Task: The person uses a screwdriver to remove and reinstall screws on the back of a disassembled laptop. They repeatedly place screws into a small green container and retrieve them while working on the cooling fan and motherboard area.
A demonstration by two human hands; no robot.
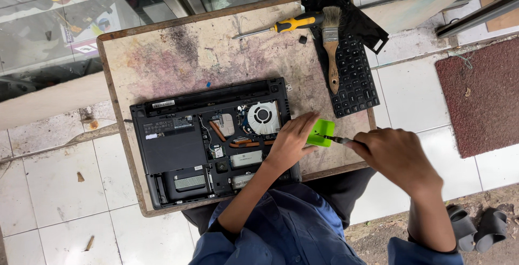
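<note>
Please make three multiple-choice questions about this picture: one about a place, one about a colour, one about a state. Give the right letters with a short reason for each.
1. Where does the brush lie?
A. On the keyboard
B. Inside the laptop
C. On the floor tiles

2. What colour is the small box beside the left hand?
A. Red
B. Green
C. White

3. In what state is the laptop?
A. Closed and whole
B. Bottom cover off, fan showing
C. Screen open and lit

Answers:
1. A: the brush rests across the black detached keyboard at the board's far right corner.
2. B: the box is bright green, and the tool in the right hand points at it.
3. B: the fan, the copper pipes and the circuit parts lie bare.
</note>
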